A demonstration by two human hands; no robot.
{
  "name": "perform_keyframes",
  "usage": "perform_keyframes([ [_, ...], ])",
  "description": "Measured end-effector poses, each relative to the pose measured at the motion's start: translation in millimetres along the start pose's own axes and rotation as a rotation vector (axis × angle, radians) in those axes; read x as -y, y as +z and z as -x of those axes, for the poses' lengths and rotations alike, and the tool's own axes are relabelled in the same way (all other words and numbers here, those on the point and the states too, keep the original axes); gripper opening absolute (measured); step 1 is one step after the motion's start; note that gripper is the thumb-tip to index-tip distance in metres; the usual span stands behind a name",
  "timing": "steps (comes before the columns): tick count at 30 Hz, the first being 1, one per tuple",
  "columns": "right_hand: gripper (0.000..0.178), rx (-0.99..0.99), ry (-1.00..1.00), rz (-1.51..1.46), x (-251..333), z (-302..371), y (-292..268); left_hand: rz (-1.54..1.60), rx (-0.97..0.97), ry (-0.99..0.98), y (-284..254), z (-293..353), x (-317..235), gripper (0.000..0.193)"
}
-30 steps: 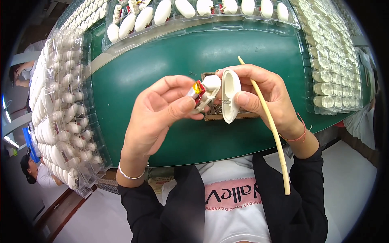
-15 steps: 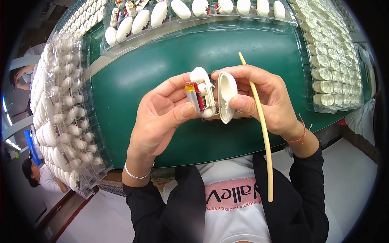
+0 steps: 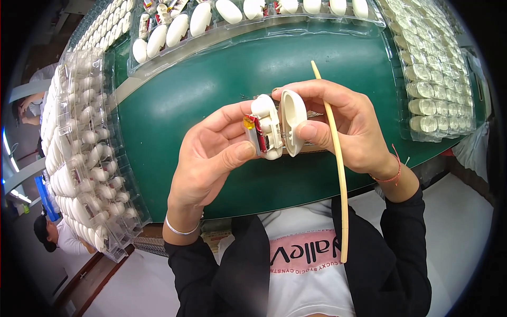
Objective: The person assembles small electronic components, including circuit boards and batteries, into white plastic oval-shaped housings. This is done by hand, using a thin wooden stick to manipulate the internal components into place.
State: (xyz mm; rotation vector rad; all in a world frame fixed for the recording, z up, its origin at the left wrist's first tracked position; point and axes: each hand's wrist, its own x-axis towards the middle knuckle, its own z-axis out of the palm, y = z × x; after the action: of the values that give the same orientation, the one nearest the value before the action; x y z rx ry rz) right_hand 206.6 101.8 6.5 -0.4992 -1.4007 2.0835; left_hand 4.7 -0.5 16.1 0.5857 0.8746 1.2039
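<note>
**Shell [image 3: 294, 111] just beside core [image 3: 268, 119]**

The left hand [image 3: 211, 153] pinches the white core, with a red strip [image 3: 261, 138] and silver block [image 3: 253, 139] at its left. The right hand [image 3: 351, 129] holds the white shell and a wooden stick [image 3: 339, 174]. Clear trays [image 3: 425, 125] edge the green table [image 3: 174, 100].

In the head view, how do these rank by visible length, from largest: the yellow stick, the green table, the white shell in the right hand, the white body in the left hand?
1. Green table
2. Yellow stick
3. White shell and white body: too alike to rank.
</note>
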Motion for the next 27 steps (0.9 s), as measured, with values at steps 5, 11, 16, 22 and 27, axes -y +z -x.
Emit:
perform_keyframes([
  [5, 0.035, 0.002, -0.005, 0.034, 1, 1, 0, 0.023, 0.029, -0.007, -1, 1, 1, 0.059],
  [11, 0.031, -0.038, -0.032, 0.124, -1, 1, 2, -0.036, -0.021, -0.01, 1, 0, 3, 0.067],
  [16, 0.029, -0.11, -0.149, 0.217, -7, 1, 6, -0.083, -0.029, 0.009, 2, 3, 5, 0.062],
  [22, 0.028, -0.151, -0.203, 0.273, -10, 1, 5, -0.126, -0.029, 0.031, 5, 4, 5, 0.059],
  [27, 0.027, -0.118, -0.255, 0.308, -12, 1, 2, -0.119, -0.048, 0.052, 0, 6, 11, 0.056],
])
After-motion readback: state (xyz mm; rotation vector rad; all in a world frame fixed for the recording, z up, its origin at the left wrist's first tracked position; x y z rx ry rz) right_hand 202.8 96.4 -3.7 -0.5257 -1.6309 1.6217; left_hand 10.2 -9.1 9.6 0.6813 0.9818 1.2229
